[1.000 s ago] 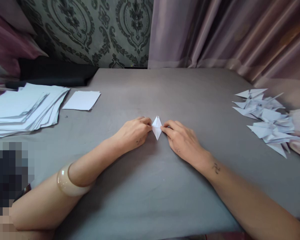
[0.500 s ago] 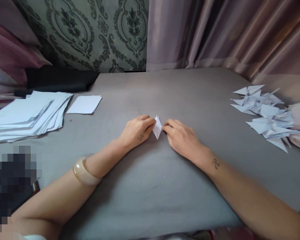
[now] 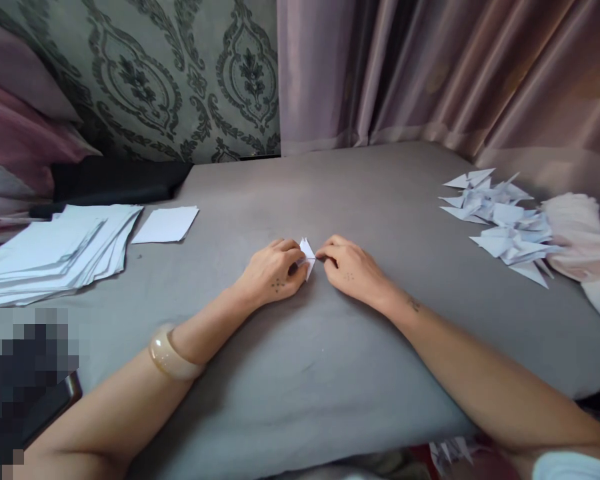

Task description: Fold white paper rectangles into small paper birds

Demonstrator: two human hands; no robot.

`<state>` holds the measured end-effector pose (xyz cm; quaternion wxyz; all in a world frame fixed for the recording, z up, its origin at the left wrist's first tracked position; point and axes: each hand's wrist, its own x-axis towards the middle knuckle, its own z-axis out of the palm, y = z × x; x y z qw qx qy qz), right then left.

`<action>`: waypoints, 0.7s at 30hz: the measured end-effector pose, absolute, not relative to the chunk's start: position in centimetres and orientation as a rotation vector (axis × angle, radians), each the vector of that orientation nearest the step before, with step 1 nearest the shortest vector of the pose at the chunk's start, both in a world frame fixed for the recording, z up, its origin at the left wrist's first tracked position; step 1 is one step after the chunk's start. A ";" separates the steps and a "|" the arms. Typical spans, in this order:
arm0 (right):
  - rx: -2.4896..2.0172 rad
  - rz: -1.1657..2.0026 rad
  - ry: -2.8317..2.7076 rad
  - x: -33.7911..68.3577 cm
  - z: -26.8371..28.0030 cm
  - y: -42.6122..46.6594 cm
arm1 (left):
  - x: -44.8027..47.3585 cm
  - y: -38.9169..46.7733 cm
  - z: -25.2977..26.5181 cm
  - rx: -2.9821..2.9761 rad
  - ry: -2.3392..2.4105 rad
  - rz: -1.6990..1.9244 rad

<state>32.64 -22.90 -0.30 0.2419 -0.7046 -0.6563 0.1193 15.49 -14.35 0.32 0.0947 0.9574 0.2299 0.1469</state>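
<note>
Paper (image 3: 308, 249), white and folded into a small pointed shape, is on the grey cloth (image 3: 370, 193) near the middle of the view, between the two hands of the person. The left hand (image 3: 279, 270) holds it from its left side, with thumb and fingers bent over this part and hiding it. The right hand (image 3: 353, 268) is curved, with thumb and index finger brought close together at the right corner of the paper (whether they pinch it or only touch it, one cannot tell). The upper tip and the lower tip of the paper are visible.

On the left forearm there is a pale, shiny bangle (image 3: 170, 357). Farther to the left lies a spread stack of white sheets (image 3: 80, 247), and just beside it a smaller pile of square sheets (image 3: 165, 225). Behind these is a black item (image 3: 123, 180), of which the kind is not clear. Well apart, on the right side, is a heap of pointed folded papers (image 3: 513, 217), close to a pale cloth bundle (image 3: 573, 220).
</note>
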 end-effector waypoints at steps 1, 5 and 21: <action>-1.904 0.360 -1.784 32.6 -0.4 -22.9 | 15.5 -14.5 0.3 2.836 0.711 0.441; -1.815 0.524 -1.720 32.6 -0.8 -22.7 | 15.6 -14.6 -0.1 2.881 0.764 0.446; -1.888 0.395 -1.561 32.0 -1.0 -22.5 | 16.1 -14.5 -0.5 2.956 0.819 0.461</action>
